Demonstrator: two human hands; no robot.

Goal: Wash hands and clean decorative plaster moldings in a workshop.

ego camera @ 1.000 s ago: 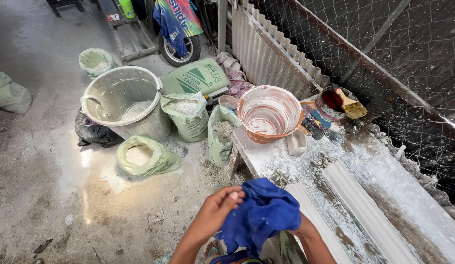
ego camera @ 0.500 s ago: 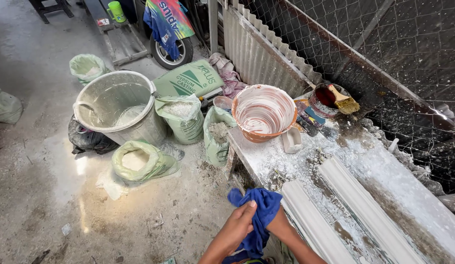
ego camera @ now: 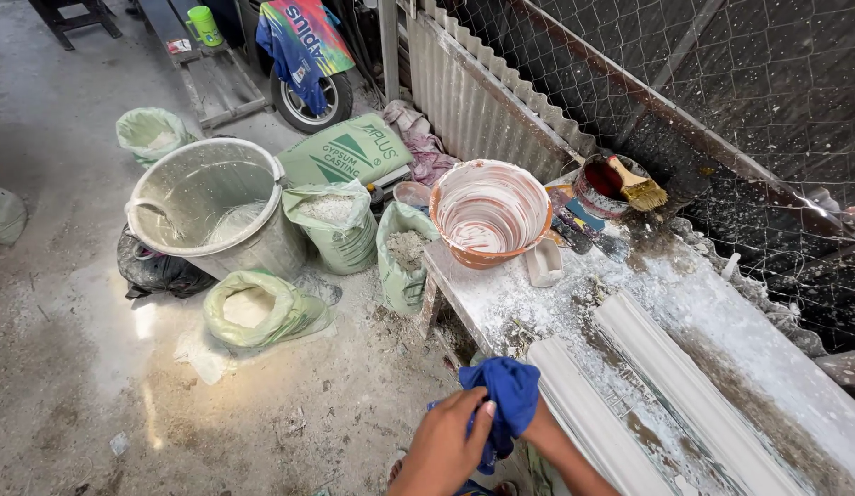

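Just under your view, your left hand [ego camera: 450,441] closes its fingers on a bunched blue cloth [ego camera: 503,401]; your right hand is hidden beneath it, grip untellable. The cloth has no clear long axis. Beyond, an orange basin [ego camera: 490,213] stands smeared white; farther left, a large bucket [ego camera: 207,204] holds white slurry.

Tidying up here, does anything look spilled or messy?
Yes. White powder coats the long workbench around the orange plastic basin, and more lies on the concrete floor beside the open green sack.
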